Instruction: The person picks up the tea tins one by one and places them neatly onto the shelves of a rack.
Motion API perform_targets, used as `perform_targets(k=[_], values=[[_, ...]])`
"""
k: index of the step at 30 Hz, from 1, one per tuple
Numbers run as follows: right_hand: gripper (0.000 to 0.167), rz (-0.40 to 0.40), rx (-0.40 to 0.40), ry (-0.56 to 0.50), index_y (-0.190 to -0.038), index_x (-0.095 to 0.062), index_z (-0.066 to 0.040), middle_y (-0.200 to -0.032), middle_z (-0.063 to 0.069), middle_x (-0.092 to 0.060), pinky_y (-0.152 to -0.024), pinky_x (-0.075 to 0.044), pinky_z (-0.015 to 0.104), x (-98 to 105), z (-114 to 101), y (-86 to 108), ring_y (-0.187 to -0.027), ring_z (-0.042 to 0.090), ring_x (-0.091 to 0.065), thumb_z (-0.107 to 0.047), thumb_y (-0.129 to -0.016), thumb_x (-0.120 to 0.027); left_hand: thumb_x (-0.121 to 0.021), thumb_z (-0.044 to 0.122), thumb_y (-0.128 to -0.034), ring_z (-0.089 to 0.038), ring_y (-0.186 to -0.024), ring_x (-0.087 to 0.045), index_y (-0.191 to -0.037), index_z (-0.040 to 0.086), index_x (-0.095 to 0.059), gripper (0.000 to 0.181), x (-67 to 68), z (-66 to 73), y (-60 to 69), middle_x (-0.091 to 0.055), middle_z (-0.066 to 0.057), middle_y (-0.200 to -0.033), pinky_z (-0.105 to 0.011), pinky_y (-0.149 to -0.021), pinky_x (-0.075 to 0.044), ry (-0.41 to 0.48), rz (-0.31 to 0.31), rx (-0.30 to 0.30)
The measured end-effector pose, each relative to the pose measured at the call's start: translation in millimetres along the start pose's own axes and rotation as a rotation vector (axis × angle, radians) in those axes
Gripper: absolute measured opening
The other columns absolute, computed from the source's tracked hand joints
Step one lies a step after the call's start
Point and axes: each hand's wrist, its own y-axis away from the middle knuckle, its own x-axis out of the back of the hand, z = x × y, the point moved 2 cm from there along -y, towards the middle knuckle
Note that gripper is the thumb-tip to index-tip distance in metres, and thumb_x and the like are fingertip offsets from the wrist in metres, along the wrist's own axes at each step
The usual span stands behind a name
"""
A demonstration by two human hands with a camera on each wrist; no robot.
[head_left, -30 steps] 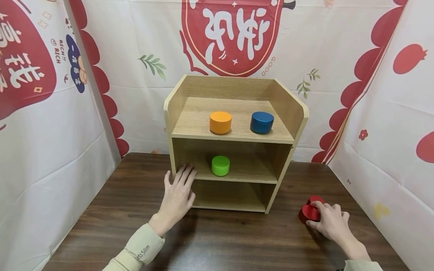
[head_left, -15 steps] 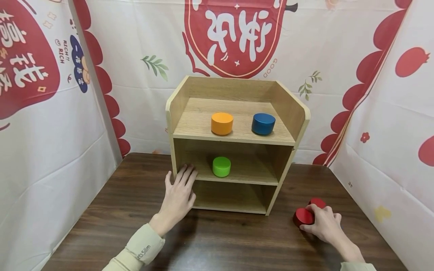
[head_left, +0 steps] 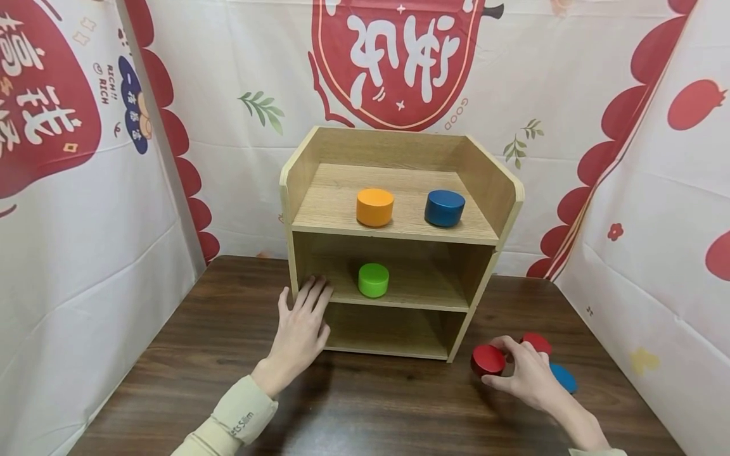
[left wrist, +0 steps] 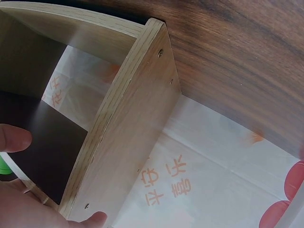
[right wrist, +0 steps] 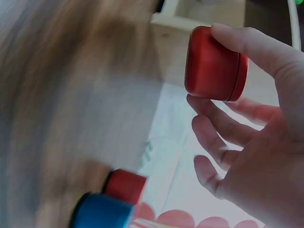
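Note:
My right hand (head_left: 530,375) pinches a small round red tin (head_left: 488,361) between thumb and fingertips, to the right of the wooden shelf (head_left: 393,235). A seam near one end shows on this red tin (right wrist: 211,66) in the right wrist view. Behind the hand are a second red tin (head_left: 537,342) and a blue tin (head_left: 563,377), partly covered by it in the head view. With fingers straight, my left hand (head_left: 298,335) rests on the shelf's left side panel (left wrist: 121,128); one finger lies outside the panel, others reach inside.
An orange tin (head_left: 374,208) and a blue metallic tin (head_left: 445,208) stand on the top level. A green tin (head_left: 373,280) sits on the middle level. The dark wooden table (head_left: 188,386) is bounded by printed cloth walls (head_left: 239,190).
My right hand has carried the red tin leftward, away from the other red tin, and the blue tin behind has come into view. My left hand stays at the shelf.

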Motion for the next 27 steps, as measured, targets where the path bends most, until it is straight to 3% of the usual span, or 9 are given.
perform_targets(k=[6, 12, 17, 27], values=[[0.058, -0.001, 0.070, -0.090, -0.111, -0.061, -0.010, -0.092, -0.004, -0.062, -0.066, -0.045, 0.025, 10.2, -26.9, -2.5, -0.082, 0.008, -0.051, -0.032, -0.064, -0.088, -0.067, 0.008, -0.0738, -0.027, -0.139, -0.039, -0.140, 0.011, -0.047, 0.070, 0.4, 0.3, -0.5, -0.046, -0.008, -0.147, -0.066, -0.105, -0.024, -0.002, 0.010, -0.002], [0.058, 0.035, 0.167, -0.144, -0.113, -0.060, -0.012, -0.093, -0.005, -0.064, -0.063, -0.047, 0.022, 17.2, -50.2, -4.8, -0.073, -0.001, -0.051, -0.029, -0.064, -0.088, -0.066, 0.009, -0.0750, -0.027, -0.140, -0.039, -0.141, 0.012, -0.046, 0.069, 0.1, 0.3, 0.1, -0.045, -0.008, -0.148, -0.066, -0.105, -0.024, 0.000, 0.006, -0.001], [0.059, 0.003, 0.176, -0.212, -0.117, -0.059, -0.015, -0.094, -0.005, -0.065, -0.062, -0.047, 0.021, 23.0, -67.4, -11.2, -0.072, 0.002, -0.054, -0.033, -0.068, -0.086, -0.070, 0.008, -0.0732, -0.027, -0.139, -0.040, -0.141, 0.011, -0.047, 0.071, 0.0, 0.5, 0.2, -0.046, -0.008, -0.147, -0.067, -0.104, -0.024, 0.003, 0.013, -0.002], [0.058, 0.029, 0.217, -0.250, -0.120, -0.059, -0.016, -0.094, -0.006, -0.065, -0.063, -0.049, 0.022, 33.8, -97.3, -34.4, -0.074, 0.011, -0.058, -0.032, -0.071, -0.085, -0.065, 0.009, -0.0748, -0.027, -0.139, -0.040, -0.140, 0.012, -0.047, 0.068, -0.1, -0.4, 0.4, -0.046, -0.008, -0.147, -0.067, -0.104, -0.025, 0.004, 0.016, -0.008]])
